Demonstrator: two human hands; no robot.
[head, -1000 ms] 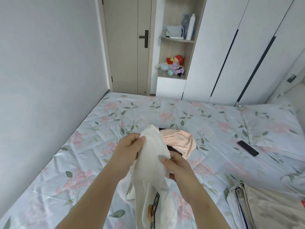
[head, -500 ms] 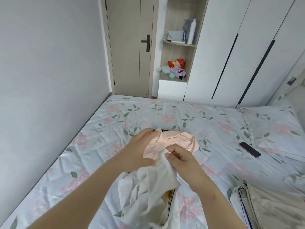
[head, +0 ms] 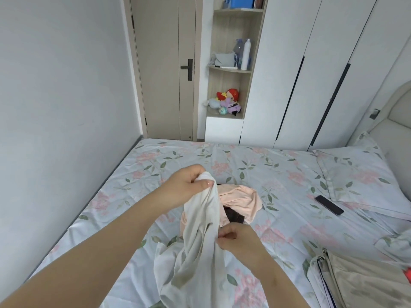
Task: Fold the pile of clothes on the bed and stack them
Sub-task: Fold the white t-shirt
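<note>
Now holding white garment up over near half of bed, clear of the heap behind; clenching its top end with left hand, thumb pressed across the bunched fabric; pinching its right-side edge further down with right hand, fingers curled on the cloth.

Hangs lengthwise, long axis close to vertical; points top end up and away at left hand, lower end toward bottom of frame, drifting slightly left; runs out of view there, so cannot tell whether touching sheet; crumpled and twisted through lower half.

Versus half a second ago: was bunched low with both hands close together at its top; now drawn out along its length, with left hand raised and right hand lower on the edge, well apart.

Behind: pink garment heaped mid-bed over dark garment; further right, black phone flat on sheet just beside pillow; at lower right, beige folded fabric on bed.
</note>
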